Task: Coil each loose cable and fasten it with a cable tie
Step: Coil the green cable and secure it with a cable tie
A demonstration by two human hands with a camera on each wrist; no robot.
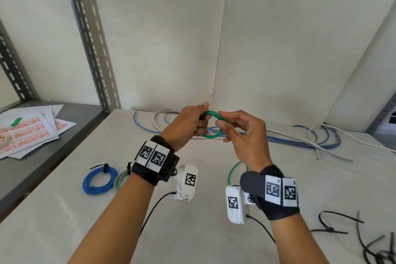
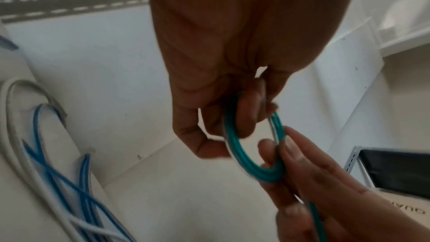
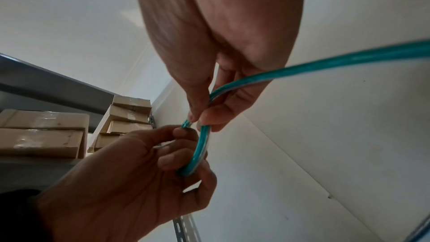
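A green cable (image 1: 212,116) is wound into a small coil (image 2: 244,159) held up above the white table (image 1: 171,231). My left hand (image 1: 188,126) grips the coil's left side, fingers curled through the ring (image 3: 200,150). My right hand (image 1: 237,128) pinches the right side of the coil between thumb and fingers (image 2: 286,146). The cable's loose tail (image 3: 349,62) runs down past my right wrist to the table (image 1: 232,170). Several black cable ties (image 1: 334,224) lie at the right front.
A tied blue coil (image 1: 99,180) and a tied pale green coil (image 1: 121,179) lie at the left front. Loose blue and white cables (image 1: 300,141) sprawl along the back. A grey metal shelf (image 1: 32,156) with printed sheets stands left; cardboard boxes (image 3: 46,132) sit on it.
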